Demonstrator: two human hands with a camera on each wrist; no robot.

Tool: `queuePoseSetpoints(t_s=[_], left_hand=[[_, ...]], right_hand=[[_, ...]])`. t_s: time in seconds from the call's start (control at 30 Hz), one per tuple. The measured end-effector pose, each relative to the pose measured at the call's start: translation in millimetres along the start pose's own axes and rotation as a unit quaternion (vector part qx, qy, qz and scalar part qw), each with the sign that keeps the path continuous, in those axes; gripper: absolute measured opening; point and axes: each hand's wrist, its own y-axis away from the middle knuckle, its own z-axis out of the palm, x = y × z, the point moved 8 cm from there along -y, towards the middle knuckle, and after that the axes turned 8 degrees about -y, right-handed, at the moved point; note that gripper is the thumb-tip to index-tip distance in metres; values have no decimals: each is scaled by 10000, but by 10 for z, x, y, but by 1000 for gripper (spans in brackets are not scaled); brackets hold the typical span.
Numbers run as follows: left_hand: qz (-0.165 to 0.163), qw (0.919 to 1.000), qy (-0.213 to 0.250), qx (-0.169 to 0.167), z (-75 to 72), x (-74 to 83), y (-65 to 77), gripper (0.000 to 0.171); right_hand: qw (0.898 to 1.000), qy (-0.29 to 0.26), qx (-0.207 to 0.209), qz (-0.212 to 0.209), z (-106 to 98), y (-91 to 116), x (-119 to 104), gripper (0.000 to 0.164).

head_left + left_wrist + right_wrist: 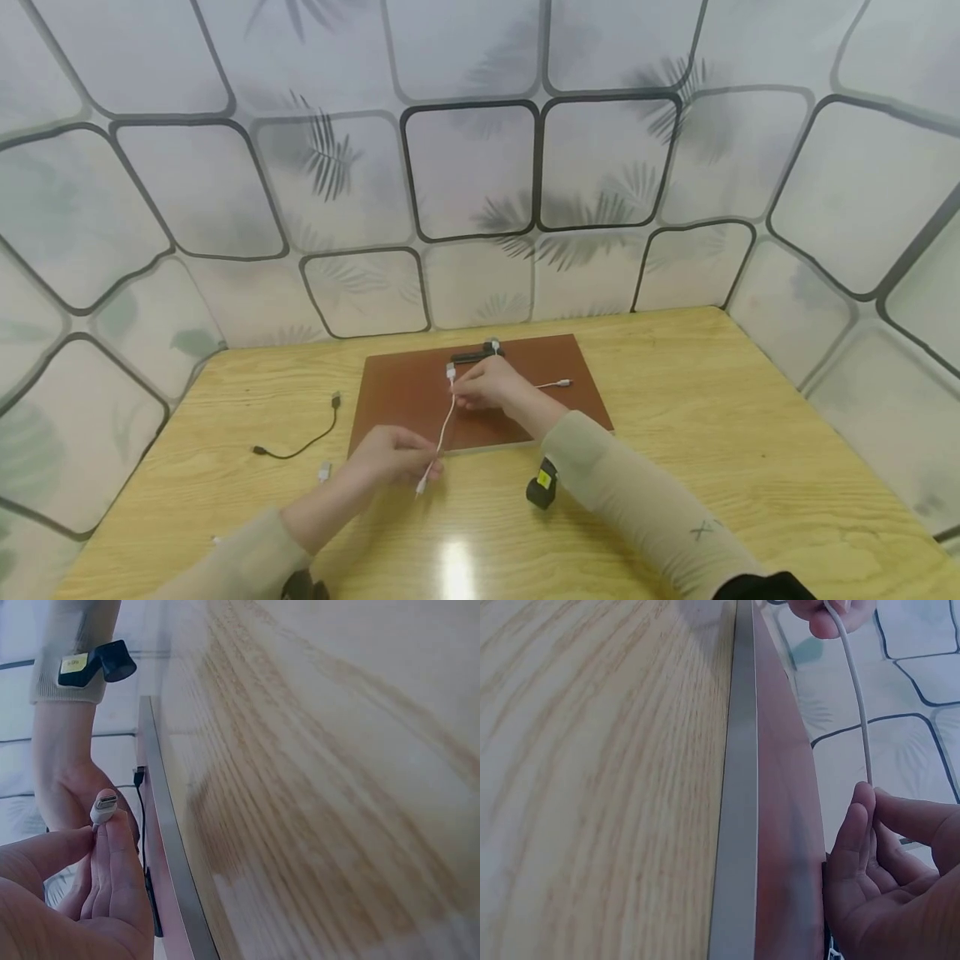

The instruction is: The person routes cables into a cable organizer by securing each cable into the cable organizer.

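A short white USB charging cable [447,418] runs between my two hands, above the front part of a reddish-brown board [558,357]. My left hand [392,457] pinches its lower end between thumb and fingers, just behind the small plug [103,808], whose metal tip shows in the left wrist view. Farther up, my right hand [489,385] pinches the same cable a little below its larger USB plug [451,372]. In the right wrist view the cord [861,712] stretches from one hand to the other in a slight curve.
On the board lie a black cable [468,357] and a white cable whose plug [564,383] pokes out beyond my right wrist. Left of the board, a loose black USB cable [311,442] rests on the wooden table [705,400]. A white plug [324,472] shows beside my left forearm.
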Motion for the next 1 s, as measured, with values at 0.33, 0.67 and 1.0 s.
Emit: queuePoseSetpoints(t_s=[0.33, 0.67, 1.0], left_hand=[[-84, 9998, -118, 129, -11, 86, -118, 22], [-24, 9999, 38, 108, -14, 149, -244, 21], [-289, 9986, 165, 410, -47, 156, -411, 20]], right_hand=[[9992, -175, 352, 2, -62, -102, -36, 21], [9973, -158, 698, -158, -155, -167, -73, 18], [9941, -169, 1047, -226, -301, -240, -87, 17]])
